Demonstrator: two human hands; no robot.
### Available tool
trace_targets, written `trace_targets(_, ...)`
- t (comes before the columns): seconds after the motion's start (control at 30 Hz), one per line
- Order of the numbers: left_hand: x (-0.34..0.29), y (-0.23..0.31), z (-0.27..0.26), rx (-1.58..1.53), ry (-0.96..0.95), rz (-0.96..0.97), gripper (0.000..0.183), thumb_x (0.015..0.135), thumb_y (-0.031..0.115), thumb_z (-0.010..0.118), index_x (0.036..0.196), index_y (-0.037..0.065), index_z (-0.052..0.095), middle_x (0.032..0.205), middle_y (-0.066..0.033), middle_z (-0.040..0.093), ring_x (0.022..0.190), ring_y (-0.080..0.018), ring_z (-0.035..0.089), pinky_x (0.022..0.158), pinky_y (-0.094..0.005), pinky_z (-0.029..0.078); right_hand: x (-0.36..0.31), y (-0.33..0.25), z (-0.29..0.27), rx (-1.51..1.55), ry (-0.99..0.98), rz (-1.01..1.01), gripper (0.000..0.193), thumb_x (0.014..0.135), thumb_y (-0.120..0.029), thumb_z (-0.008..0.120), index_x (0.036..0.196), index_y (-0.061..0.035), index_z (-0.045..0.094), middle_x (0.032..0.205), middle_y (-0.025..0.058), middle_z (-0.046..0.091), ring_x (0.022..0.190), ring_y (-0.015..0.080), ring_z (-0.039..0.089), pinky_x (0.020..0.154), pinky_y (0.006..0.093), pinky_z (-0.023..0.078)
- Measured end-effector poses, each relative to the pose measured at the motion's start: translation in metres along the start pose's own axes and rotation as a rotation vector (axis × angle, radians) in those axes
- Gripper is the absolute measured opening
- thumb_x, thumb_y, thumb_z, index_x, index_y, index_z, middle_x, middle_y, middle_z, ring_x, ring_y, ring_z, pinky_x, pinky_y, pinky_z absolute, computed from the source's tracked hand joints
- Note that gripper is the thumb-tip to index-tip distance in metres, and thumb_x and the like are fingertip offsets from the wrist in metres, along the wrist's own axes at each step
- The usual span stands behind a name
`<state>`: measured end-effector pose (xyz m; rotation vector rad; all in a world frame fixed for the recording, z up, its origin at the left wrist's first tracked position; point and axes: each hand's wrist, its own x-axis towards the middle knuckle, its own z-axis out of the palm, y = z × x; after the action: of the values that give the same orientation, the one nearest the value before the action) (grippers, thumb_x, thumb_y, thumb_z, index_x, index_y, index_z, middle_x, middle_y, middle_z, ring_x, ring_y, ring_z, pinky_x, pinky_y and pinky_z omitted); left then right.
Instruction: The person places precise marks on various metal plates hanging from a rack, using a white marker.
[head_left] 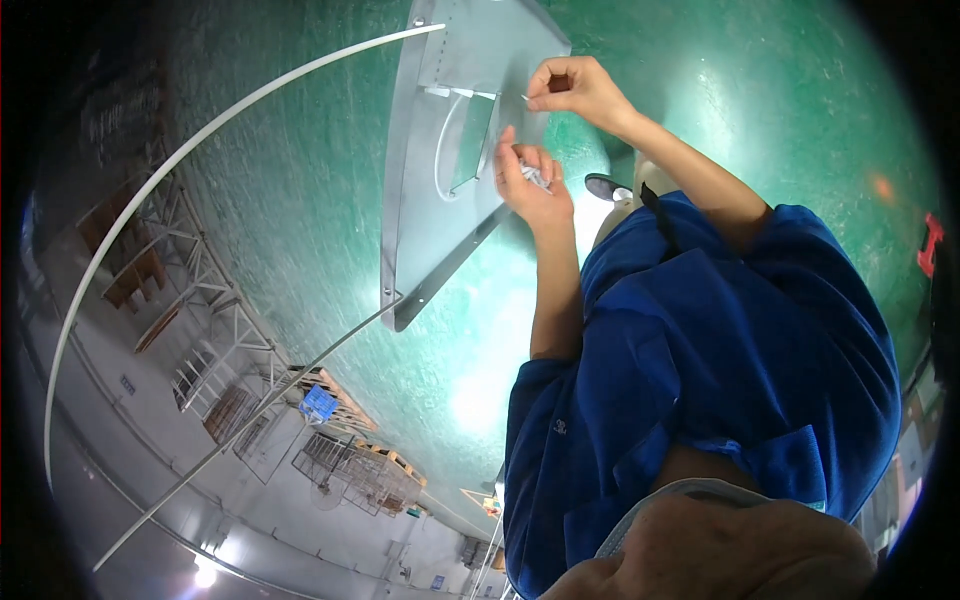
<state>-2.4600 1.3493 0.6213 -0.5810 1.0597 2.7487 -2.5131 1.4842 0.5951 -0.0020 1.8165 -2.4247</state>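
In front of me hangs or stands a light grey sheet-metal panel (425,235) with a large cutout and a bent-up rim. My left hand (540,200) is by the cutout's near edge, fingers curled round several small white pieces (534,176) in the palm. Above it and further right, my right hand (585,90) pinches one small thin white piece (526,98) between thumb and fingertip. That piece is too small to name. White strips (460,92) lie along the cutout's far edge, and a curved white line (443,140) follows its left side.
Two long thin rods meet the panel: a curved white one (180,150) at its far end, a straight one (250,420) at its near corner. A green floor (300,220) lies below. Wire crates (350,470) and a blue bin (318,403) stand by the wall at lower left.
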Motion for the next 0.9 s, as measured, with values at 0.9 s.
trace_targets(0.9, 0.01, 0.021, 0.009, 0.517, 0.179, 0.158, 0.038, 0.09, 0.017, 0.043, 0.126, 0.004, 0.043, 0.058, -0.0015, 0.042, 0.04, -0.0086, 0.036, 0.032, -0.021, 0.021, 0.017, 0.026, 0.048, 0.195, 0.462, -0.198, 0.012, 0.073, 0.0, 0.068, 0.082, 0.0021, 0.06, 0.081, 0.0083, 0.066, 0.078, 0.0128, 0.064, 0.072, 0.0224, 0.051)
